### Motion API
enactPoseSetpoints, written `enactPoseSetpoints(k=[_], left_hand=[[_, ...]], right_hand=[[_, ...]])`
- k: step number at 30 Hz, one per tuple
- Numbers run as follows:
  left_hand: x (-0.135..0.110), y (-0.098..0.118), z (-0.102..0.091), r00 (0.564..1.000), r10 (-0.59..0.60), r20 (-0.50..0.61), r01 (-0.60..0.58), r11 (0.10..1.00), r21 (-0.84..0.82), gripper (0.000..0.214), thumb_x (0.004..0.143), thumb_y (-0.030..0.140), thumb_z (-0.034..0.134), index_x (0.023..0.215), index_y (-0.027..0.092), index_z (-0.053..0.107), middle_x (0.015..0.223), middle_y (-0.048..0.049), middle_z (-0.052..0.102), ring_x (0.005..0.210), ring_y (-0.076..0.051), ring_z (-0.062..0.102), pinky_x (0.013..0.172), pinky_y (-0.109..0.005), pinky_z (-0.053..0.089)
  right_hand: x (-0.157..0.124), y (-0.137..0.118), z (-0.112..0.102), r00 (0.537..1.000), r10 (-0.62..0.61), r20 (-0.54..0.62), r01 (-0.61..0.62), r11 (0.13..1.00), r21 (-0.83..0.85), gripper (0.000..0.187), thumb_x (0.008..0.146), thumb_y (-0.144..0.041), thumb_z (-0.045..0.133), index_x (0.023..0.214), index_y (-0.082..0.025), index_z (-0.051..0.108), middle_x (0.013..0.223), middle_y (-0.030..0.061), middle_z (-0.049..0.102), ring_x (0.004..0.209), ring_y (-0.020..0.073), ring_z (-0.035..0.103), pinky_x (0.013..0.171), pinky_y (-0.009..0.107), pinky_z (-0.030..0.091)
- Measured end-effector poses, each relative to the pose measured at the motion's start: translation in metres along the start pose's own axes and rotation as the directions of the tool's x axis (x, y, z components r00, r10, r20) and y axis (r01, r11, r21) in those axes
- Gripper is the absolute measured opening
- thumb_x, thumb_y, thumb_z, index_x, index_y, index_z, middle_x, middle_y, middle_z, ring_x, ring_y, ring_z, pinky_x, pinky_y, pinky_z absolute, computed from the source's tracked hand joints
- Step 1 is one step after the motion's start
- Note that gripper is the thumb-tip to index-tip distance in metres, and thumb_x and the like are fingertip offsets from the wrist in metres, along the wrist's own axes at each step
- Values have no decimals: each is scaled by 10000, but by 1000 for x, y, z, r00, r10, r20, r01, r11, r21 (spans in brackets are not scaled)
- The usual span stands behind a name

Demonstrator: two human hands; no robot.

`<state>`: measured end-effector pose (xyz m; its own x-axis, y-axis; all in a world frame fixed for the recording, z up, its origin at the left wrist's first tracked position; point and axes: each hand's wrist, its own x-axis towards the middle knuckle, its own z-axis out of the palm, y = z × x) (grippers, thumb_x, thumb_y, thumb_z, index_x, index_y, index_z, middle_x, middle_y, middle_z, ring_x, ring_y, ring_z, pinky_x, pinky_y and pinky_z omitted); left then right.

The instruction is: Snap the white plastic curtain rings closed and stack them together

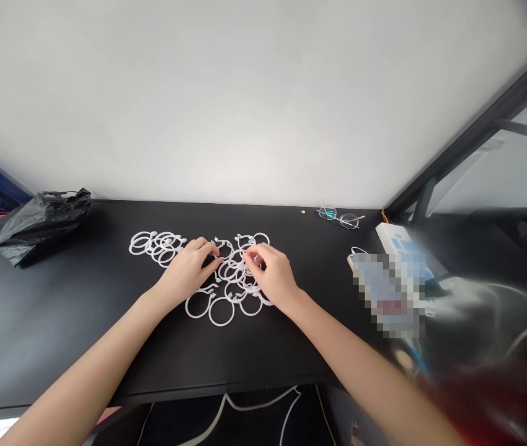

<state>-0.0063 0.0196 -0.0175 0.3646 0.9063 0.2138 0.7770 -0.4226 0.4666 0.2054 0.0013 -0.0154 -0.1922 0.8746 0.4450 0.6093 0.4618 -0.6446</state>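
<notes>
A heap of white plastic rings (226,282) is being worked on at the middle of the black table (59,322). The left hand (189,269) is being kept narrow, its fingertips pinching a ring at the heap's top; the right hand (273,275) is likewise being closed on a ring beside it. A smaller ring cluster (156,244) is lying to the left, a black plastic bag (43,223) further left. Glasses (340,217) and a white power strip (400,244) are lying to the right.
</notes>
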Motion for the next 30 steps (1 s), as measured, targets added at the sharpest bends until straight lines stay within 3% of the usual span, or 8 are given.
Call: enactPoseSetpoints(k=[11, 14, 17, 20, 23, 26, 30], left_hand=[[0, 1, -3, 989, 3, -151, -14, 997, -70, 234, 921, 433, 529, 914, 210, 599, 918, -61, 605, 909, -251, 597, 799, -376, 484], [1, 6, -8, 979, -60, -194, 25, 983, -180, 236, 911, 443, 556, 888, 215, 613, 870, -43, 625, 843, -223, 600, 783, -343, 481], [3, 14, -12, 972, -185, -143, 118, 915, -386, 275, 900, 462, 568, 808, 214, 643, 751, -13, 631, 696, -182, 582, 699, -298, 470], [5, 18, -15, 961, -274, -42, 187, 751, -633, 354, 859, 507, 606, 697, 197, 658, 686, -16, 615, 646, -166, 560, 626, -269, 459], [6, 16, -16, 932, -336, 136, 290, 467, -835, 377, 806, 547, 669, 712, 182, 661, 667, -11, 592, 606, -140, 549, 599, -257, 484], [7, 12, -17, 882, -371, 289, 375, 183, -909, 328, 795, 502, 708, 832, 179, 669, 588, 38, 528, 476, -84, 462, 504, -220, 454], [8, 11, -24, 856, -402, 326, 350, -15, -937, 230, 798, 387, 719, 869, 178, 654, 480, 96, 401, 387, -47, 319, 438, -184, 410]], right_hand=[[0, 0, 0, 992, -57, -117, 68, 994, 89, 129, 938, -197, 542, 842, -200, 629, 824, 24, 696, 670, 144, 619, 710, 286, 494], [0, -2, 0, 985, -66, -159, 83, 991, 101, 132, 944, -207, 539, 854, -204, 634, 821, 28, 696, 670, 145, 621, 718, 290, 502], [0, -2, 0, 982, -67, -176, 89, 989, 118, 132, 946, -211, 539, 857, -204, 637, 835, 36, 702, 673, 146, 624, 715, 289, 503], [0, -2, 1, 980, -96, -177, 120, 984, 133, 133, 946, -210, 545, 858, -193, 643, 819, 39, 702, 679, 148, 631, 706, 285, 508], [-1, -2, 2, 977, -124, -174, 150, 978, 146, 131, 944, -205, 553, 859, -188, 651, 793, 37, 700, 682, 148, 637, 704, 281, 515], [-1, -3, 2, 978, -121, -170, 146, 979, 140, 134, 945, -209, 549, 868, -198, 657, 786, 32, 701, 680, 148, 641, 708, 284, 522], [-1, -3, 1, 975, -117, -191, 146, 979, 142, 131, 944, -215, 553, 876, -201, 664, 784, 36, 707, 686, 153, 650, 706, 290, 530]])
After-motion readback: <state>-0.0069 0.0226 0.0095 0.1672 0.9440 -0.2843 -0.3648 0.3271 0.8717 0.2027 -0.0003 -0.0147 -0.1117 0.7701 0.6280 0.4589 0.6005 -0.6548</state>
